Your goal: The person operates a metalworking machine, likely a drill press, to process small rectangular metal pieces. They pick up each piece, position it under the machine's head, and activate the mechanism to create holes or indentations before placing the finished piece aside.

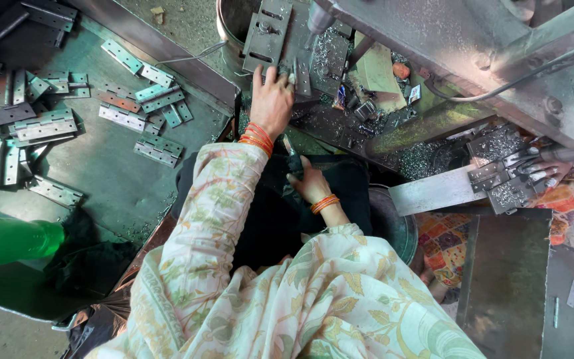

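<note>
L hand on metal plate — R hand grips dark piece.

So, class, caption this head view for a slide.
Left hand presses a metal hinge plate under a drill; right hand waits below.

View: single head camera, worn by the person
Facing: steeply down over own sleeves toward the machine bed
Nearness: close, arm's reach
Far left: hinge plates on the floor
Shared views: none, one camera only
</note>
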